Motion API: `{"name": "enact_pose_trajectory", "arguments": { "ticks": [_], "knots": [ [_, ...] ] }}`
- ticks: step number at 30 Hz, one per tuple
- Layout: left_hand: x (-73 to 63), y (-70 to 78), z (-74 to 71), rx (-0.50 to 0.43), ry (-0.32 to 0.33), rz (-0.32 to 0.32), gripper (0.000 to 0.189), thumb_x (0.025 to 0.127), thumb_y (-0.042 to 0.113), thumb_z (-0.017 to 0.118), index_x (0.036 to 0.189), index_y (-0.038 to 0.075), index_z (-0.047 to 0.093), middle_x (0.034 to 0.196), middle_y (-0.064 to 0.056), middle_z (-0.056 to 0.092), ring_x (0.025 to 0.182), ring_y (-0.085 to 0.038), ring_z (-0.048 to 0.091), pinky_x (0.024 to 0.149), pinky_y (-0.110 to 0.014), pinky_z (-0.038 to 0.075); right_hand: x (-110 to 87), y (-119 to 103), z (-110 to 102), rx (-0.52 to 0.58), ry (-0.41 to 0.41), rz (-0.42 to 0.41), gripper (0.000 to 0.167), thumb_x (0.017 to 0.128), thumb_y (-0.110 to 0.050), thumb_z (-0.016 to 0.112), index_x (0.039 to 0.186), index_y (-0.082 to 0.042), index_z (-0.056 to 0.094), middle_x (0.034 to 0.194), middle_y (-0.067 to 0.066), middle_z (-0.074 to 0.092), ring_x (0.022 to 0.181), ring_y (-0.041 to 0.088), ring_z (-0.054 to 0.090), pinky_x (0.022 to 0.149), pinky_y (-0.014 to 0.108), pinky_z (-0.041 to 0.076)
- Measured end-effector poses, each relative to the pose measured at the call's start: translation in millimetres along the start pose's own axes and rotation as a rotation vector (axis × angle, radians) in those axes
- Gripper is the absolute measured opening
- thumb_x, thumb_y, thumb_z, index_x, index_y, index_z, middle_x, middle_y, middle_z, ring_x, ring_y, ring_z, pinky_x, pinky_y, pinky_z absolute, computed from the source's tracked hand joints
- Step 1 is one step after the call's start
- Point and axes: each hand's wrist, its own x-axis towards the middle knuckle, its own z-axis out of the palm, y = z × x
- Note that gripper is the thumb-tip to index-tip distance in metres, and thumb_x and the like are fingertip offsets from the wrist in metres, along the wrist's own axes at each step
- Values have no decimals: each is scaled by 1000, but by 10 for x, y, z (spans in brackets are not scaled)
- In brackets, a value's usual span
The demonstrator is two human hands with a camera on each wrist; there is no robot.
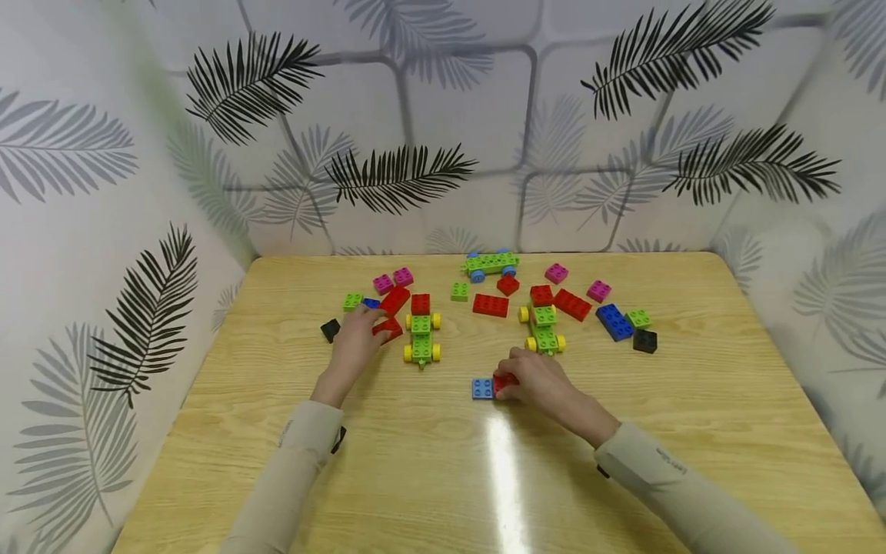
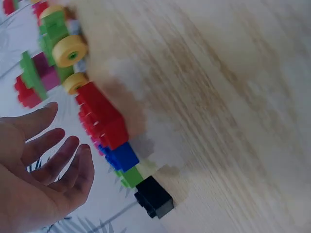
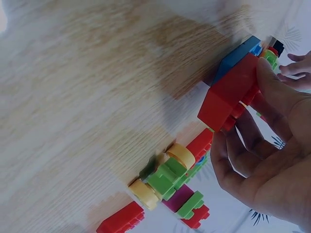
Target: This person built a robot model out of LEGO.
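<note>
My right hand (image 1: 538,381) pinches a red toy brick (image 3: 228,92) between thumb and fingers, low over the table. The brick stands right beside a light blue brick (image 1: 482,388), with its studs up. Over at the left, my left hand (image 1: 354,338) hovers with loosely bent fingers and nothing between them. Closest to it are a red brick (image 1: 389,330), a longer red brick (image 1: 395,301) and a dark blue brick (image 1: 371,303), partly hidden by the fingers. A black brick (image 2: 154,196) lies off to that hand's side.
Two green wheeled bases with yellow wheels, one at left (image 1: 421,346) and one at right (image 1: 544,338), each have a red brick at the far end. A green base with blue wheels (image 1: 491,264) stands at the back. Several loose bricks lie around them on the wooden table (image 1: 415,477).
</note>
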Motion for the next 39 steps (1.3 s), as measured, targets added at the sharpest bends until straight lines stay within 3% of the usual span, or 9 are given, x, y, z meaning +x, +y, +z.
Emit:
{"name": "enact_pose_trajectory", "arguments": {
  "ticks": [5, 13, 18, 21, 27, 29, 32, 36, 39],
  "knots": [
    [86, -15, 101, 132, -46, -32, 41, 90, 17, 69, 127, 3, 60, 118, -18, 54, 104, -34, 53, 76, -48, 52, 32, -20, -5, -4, 0, -8, 26, 78, -25, 81, 100, -12, 74, 83, -3, 57, 70, 11, 45, 59, 23, 38],
    [128, -90, 232, 211, -27, -12, 40, 87, 17, 73, 123, 0, 61, 115, -20, 55, 104, -36, 51, 75, -48, 52, 37, -39, -34, 5, -13, 9, 26, 78, -24, 81, 99, -11, 73, 83, -3, 56, 69, 11, 45, 58, 24, 37],
    [63, -128, 144, 176, -11, -37, 41, 88, 17, 72, 123, 0, 61, 118, -21, 56, 107, -37, 50, 82, -50, 49, 34, -35, -31, 10, -18, 3, 26, 79, -25, 80, 100, -11, 73, 83, -3, 56, 70, 11, 45, 59, 24, 38],
    [-28, -73, -8, 138, 62, -25, 42, 86, 18, 74, 122, -1, 62, 116, -20, 56, 104, -36, 51, 82, -49, 49, 23, -27, -44, 7, -17, 11, 26, 78, -25, 80, 99, -11, 73, 83, -2, 56, 70, 11, 44, 59, 24, 37],
    [-295, 330, -203, -5, 219, 193, 42, 79, 17, 80, 115, -1, 67, 101, -13, 56, 91, -29, 49, 71, -39, 50, -14, -2, -96, 3, -18, 12, 27, 79, -25, 80, 100, -10, 73, 83, -2, 56, 70, 11, 44, 59, 24, 37],
    [-390, 537, -163, -45, 171, 302, 40, 79, 17, 79, 115, 2, 68, 99, -9, 55, 89, -25, 48, 69, -35, 48, -20, 3, -106, 7, -16, 11, 27, 79, -25, 80, 100, -11, 73, 83, -2, 57, 70, 11, 44, 59, 23, 37],
    [-494, 801, 0, -73, 15, 411, 36, 82, 16, 78, 116, 6, 68, 101, -5, 55, 92, -21, 47, 73, -32, 47, -14, 6, -104, 10, -16, 20, 26, 79, -24, 80, 100, -11, 73, 83, -2, 57, 70, 11, 45, 59, 24, 38],
    [-539, 972, 296, -30, -179, 423, 34, 85, 18, 75, 117, 7, 68, 103, -3, 55, 94, -18, 46, 79, -28, 45, 4, -1, -72, 9, -38, 50, 26, 79, -26, 80, 100, -12, 74, 82, -3, 55, 70, 11, 45, 59, 24, 38],
    [-528, 1005, 471, 10, -243, 397, 33, 86, 19, 75, 116, 8, 68, 101, -2, 54, 91, -16, 44, 75, -25, 43, 3, -10, -40, 12, -49, 68, 27, 78, -26, 81, 100, -12, 74, 81, -3, 54, 69, 11, 44, 59, 24, 37]
  ]
}}
